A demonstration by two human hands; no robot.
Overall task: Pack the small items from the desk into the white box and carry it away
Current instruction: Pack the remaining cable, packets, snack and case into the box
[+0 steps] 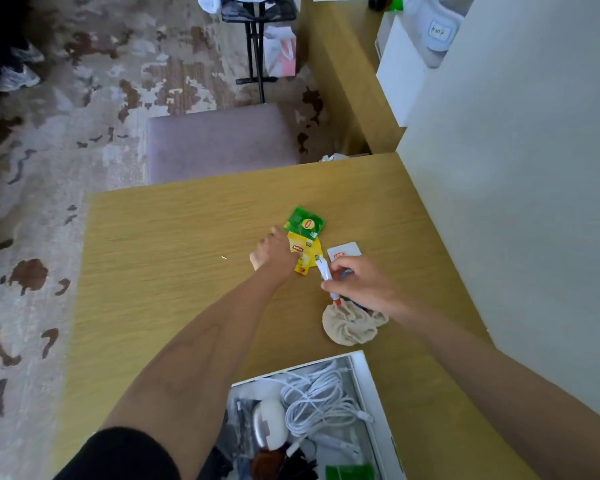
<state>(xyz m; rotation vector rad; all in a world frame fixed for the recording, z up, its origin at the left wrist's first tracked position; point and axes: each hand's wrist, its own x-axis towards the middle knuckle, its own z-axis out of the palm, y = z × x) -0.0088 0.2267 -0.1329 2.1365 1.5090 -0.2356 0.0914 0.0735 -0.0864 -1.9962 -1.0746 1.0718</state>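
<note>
Right hand [361, 284] pinches a small white tube with a red cap [325, 273]. Left hand [273, 251] lies curled over the yellow tea sachets [309, 249]; whether it grips them I cannot tell. A green tea sachet [305, 223] overlaps them, with a white card [345, 250] beside. A crumpled beige cloth pouch [350, 325] sits near the open white box [365, 382], which holds white cables [321, 398] at the near edge of the wooden desk [153, 278].
</note>
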